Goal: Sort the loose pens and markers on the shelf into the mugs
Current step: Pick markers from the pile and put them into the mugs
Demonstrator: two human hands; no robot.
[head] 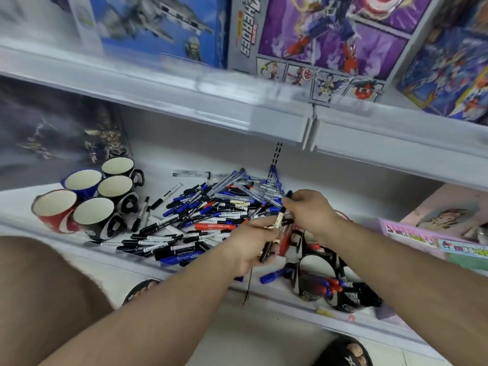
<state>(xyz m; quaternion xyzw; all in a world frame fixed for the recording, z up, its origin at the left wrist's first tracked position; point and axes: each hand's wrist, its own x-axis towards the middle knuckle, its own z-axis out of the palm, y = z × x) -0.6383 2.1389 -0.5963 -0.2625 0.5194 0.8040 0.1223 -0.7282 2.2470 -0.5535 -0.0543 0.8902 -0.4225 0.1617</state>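
- Left hand (253, 244) grips a small bundle of dark markers; right hand (309, 210) pinches one black pen at the pile's right edge.
- Heap of loose blue, black and red plastic markers (211, 217) covers the white shelf (79, 249) mid-scene.
- Five empty ceramic mugs (92, 196) cluster far left; part-filled black mugs (324, 283) sit near right.
- Advice: gather one colour per bundle, drop tips-down into the nearest mug, avoid scattering the heap.

White shop shelving (277, 120) carries toy boxes (311, 38) above a pale tiled floor (264, 336).

Toy boxes (317, 40) overhead; sandalled feet (343, 351).
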